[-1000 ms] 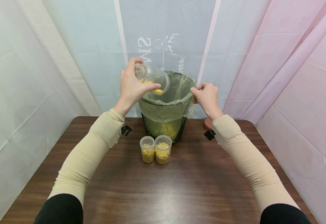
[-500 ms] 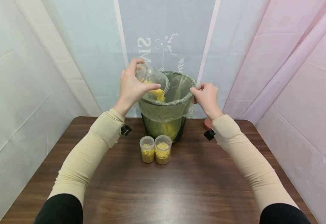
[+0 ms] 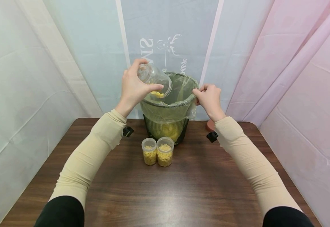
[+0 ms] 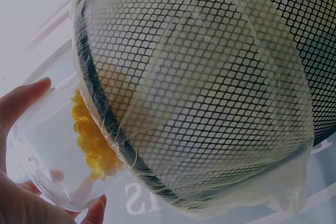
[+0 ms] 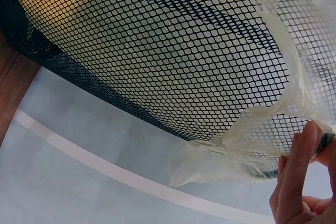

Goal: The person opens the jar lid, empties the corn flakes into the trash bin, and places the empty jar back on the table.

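Yellow flakes thin out inside a clear jar in a person's left hand: they spread well back toward its base a second ago, and now a smaller patch shows near the mouth in the head view, while the loose clump that hung past the lip over the mesh bin half a second ago has dropped from sight

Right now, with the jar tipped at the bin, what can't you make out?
- Head view: the inside floor of the bin, hidden by its near wall and the liner.
- Left wrist view: the mouth of the tipped jar, behind the bin and liner.
- Head view: the red object's full shape, partly covered by the right sleeve.
- Right wrist view: part of the right hand, cut off by the picture's edge.
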`<action>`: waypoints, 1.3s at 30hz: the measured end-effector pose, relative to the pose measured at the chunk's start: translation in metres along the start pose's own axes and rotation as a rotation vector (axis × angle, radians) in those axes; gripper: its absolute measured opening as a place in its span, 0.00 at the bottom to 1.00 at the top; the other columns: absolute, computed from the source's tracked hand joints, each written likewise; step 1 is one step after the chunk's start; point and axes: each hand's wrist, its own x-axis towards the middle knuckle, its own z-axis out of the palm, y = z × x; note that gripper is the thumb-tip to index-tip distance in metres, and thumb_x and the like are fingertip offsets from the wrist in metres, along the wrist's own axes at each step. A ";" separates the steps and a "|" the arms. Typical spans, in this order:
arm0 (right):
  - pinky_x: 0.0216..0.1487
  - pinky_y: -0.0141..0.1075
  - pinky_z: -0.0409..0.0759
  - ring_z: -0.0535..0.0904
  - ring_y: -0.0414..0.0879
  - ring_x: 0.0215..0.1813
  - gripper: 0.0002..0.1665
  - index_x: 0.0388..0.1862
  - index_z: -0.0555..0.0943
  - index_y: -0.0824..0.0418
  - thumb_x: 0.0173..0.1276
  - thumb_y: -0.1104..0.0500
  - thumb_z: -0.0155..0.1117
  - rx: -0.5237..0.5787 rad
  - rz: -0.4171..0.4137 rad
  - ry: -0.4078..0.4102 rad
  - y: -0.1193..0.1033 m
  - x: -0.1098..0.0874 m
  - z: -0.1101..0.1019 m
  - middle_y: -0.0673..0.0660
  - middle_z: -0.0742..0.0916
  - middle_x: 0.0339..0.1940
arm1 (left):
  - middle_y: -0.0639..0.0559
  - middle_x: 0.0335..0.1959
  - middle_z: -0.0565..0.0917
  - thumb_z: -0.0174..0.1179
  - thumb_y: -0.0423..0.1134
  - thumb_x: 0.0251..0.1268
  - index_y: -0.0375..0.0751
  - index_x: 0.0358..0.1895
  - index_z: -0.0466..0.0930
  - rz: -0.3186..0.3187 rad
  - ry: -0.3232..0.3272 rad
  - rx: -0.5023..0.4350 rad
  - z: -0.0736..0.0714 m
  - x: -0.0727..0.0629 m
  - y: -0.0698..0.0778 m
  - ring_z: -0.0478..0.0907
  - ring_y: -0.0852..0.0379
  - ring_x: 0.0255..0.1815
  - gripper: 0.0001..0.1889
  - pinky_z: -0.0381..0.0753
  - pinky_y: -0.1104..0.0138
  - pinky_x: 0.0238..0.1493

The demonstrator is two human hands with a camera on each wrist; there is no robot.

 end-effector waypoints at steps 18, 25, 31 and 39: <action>0.42 0.40 0.83 0.81 0.41 0.16 0.11 0.25 0.79 0.60 0.58 0.54 0.56 -0.010 -0.003 0.011 0.001 0.000 0.001 0.53 0.84 0.15 | 0.63 0.60 0.77 0.77 0.56 0.32 0.55 0.61 0.73 -0.017 -0.081 0.060 -0.001 0.007 0.007 0.70 0.60 0.60 0.43 0.60 0.67 0.63; 0.39 0.38 0.84 0.82 0.41 0.16 0.11 0.25 0.79 0.60 0.58 0.54 0.56 0.011 0.012 0.005 0.000 0.000 0.001 0.52 0.84 0.15 | 0.64 0.61 0.76 0.76 0.58 0.32 0.57 0.62 0.73 -0.028 -0.112 0.066 -0.001 0.009 0.010 0.69 0.60 0.61 0.44 0.60 0.67 0.63; 0.39 0.37 0.84 0.82 0.41 0.16 0.12 0.25 0.80 0.60 0.58 0.54 0.56 0.018 0.014 0.001 0.000 0.001 0.001 0.53 0.85 0.15 | 0.64 0.61 0.76 0.77 0.57 0.32 0.57 0.63 0.72 -0.042 -0.128 0.050 -0.001 0.010 0.013 0.67 0.59 0.61 0.44 0.60 0.67 0.64; 0.39 0.37 0.84 0.82 0.41 0.17 0.12 0.26 0.80 0.60 0.58 0.54 0.56 0.012 0.017 -0.002 0.000 0.001 0.000 0.52 0.84 0.15 | 0.62 0.62 0.76 0.77 0.56 0.33 0.57 0.65 0.71 -0.010 -0.145 0.085 0.002 0.012 0.013 0.66 0.59 0.63 0.45 0.57 0.67 0.65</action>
